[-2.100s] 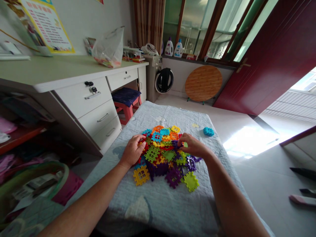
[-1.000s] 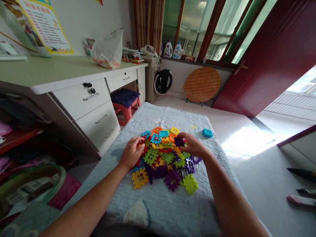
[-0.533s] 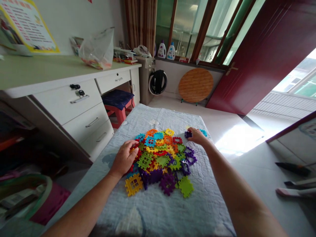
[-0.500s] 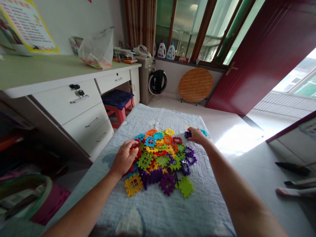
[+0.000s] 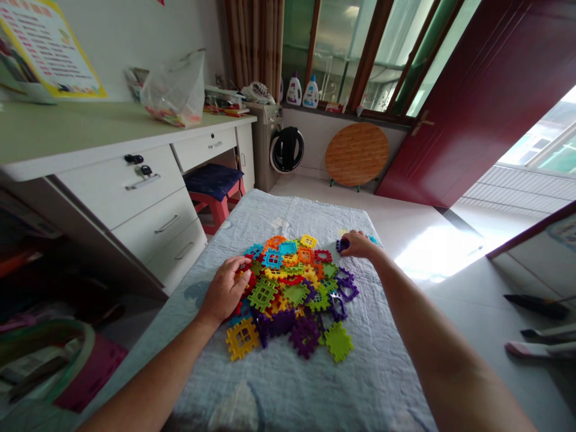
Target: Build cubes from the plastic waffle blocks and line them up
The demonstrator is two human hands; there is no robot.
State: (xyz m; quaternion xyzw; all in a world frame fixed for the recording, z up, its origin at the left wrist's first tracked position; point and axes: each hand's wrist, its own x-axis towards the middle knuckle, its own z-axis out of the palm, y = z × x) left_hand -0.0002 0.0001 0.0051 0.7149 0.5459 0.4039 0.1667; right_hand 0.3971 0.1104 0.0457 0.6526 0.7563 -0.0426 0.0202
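A heap of colourful plastic lattice pieces lies on the cloth-covered table (image 5: 279,384). My left hand (image 5: 227,288) rests at the heap's left edge, fingers apart, touching red pieces (image 5: 243,263). At the back right, away from the heap, my right hand (image 5: 357,244) is at a dark purple piece (image 5: 341,245), its fingers bent over it; a blue piece (image 5: 373,239) shows just behind the hand. Along the front of the heap are a yellow piece (image 5: 242,339), a purple piece (image 5: 305,337) and a lime green piece (image 5: 339,342).
A desk (image 5: 90,132) with drawers runs along the left, with a plastic bag (image 5: 177,90) on top. Beyond the table are a red stool (image 5: 216,183), a washing machine (image 5: 267,144) and a round wooden board (image 5: 357,154). A pink basket (image 5: 92,372) stands at lower left.
My right hand's fingers have shifted slightly over the purple piece, covering more of the blue piece behind. My left hand has stayed nearly still.
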